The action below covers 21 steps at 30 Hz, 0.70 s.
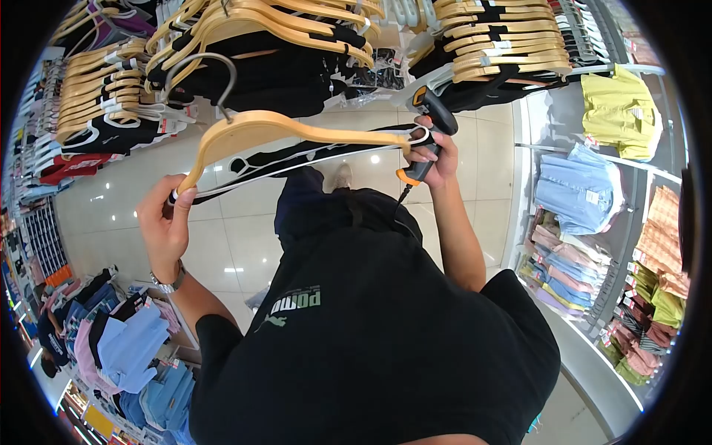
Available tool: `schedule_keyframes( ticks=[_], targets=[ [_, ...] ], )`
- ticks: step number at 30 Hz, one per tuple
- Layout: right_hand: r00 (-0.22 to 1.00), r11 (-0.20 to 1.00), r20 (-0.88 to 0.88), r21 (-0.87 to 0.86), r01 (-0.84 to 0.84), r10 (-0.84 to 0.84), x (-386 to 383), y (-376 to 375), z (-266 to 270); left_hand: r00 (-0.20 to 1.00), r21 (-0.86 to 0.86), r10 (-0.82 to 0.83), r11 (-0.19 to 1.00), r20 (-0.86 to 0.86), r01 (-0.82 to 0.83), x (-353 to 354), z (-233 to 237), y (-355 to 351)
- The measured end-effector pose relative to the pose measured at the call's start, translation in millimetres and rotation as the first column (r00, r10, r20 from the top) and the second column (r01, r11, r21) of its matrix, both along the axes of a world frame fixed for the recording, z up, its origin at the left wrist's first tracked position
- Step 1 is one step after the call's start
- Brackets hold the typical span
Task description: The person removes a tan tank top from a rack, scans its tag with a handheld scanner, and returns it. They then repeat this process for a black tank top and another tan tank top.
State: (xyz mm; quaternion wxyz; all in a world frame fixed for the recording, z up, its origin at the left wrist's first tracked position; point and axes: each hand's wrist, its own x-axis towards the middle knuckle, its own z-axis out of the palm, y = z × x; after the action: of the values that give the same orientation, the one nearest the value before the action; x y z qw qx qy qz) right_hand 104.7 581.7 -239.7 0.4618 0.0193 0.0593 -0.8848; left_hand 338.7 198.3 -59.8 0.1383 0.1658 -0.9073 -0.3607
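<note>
A pale wooden clothes hanger (pixel 297 132) with a metal hook spans the space between my two hands. From it hangs a black garment (pixel 278 159) with white edging or straps, seen nearly edge-on. My left hand (pixel 165 222) is closed on the hanger's left end, thumb and fingers pinching it together with the garment's edge. At the other end, my right hand (pixel 443 157) wraps around a black and orange barcode scanner (pixel 439 113), its cord trailing down. Fingers of that same hand also grip the hanger's right tip and a white strap.
Black clothes on wooden hangers (pixel 508 41) crowd the rack ahead. More hangers (pixel 100 81) line the left. Folded blue clothes (pixel 133 348) lie on a display at lower left. Shelving at right bears a yellow shirt (pixel 619 111) and a blue shirt (pixel 575 189). Underfoot are pale floor tiles (pixel 475 178).
</note>
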Motion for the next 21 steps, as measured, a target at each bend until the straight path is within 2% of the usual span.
schedule_keyframes(
  ticks=[3,7,8,11,16,21],
  targets=[
    [0.992,0.986,-0.110,0.147,0.075,-0.059,0,-2,16,0.999,-0.047,-0.007,0.999,0.033,0.008,-2,-1,-1],
    [0.975,0.966,-0.223,0.249,0.073,-0.016,2,-4,36,0.999,-0.059,0.016,0.998,0.048,-0.013,-7,-12,1],
    [0.972,0.937,-0.236,0.335,0.096,-0.015,3,-5,42,0.998,-0.055,0.009,0.998,0.063,-0.006,-7,-15,0],
    [0.906,0.861,-0.423,0.460,0.219,-0.005,8,-13,61,0.998,-0.027,0.012,1.000,0.061,-0.010,-3,-24,-7],
    [0.915,0.797,-0.401,0.537,0.278,-0.049,-1,-5,47,0.997,0.020,0.068,0.997,-0.025,-0.068,11,-32,-28],
    [0.900,0.751,-0.432,0.576,0.322,-0.055,1,-9,55,0.996,0.033,0.085,0.996,-0.027,-0.084,9,-36,-28]
  ],
)
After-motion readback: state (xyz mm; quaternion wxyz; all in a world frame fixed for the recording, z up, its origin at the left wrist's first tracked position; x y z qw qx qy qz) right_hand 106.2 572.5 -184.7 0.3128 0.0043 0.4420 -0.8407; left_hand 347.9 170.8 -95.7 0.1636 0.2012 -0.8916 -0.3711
